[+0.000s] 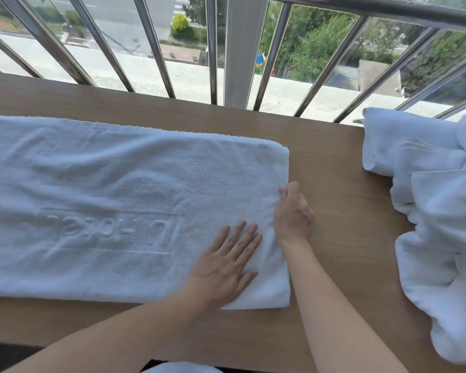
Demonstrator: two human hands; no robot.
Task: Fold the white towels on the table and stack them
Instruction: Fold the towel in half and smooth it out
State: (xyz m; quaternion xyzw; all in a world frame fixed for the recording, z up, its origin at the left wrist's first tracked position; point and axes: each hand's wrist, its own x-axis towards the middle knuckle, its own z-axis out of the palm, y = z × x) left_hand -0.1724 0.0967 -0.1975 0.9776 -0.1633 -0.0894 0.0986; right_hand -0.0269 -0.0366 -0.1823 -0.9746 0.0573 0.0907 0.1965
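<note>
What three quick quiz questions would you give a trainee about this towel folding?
1. True or false: the left hand lies flat on the spread towel.
2. Where on the table is the crumpled pile? A: left of the towel. B: right of the towel. C: on top of the towel.
3. Fill in: the right hand grips the towel at its ___ edge.

Key: 1 true; 2 B; 3 right.
</note>
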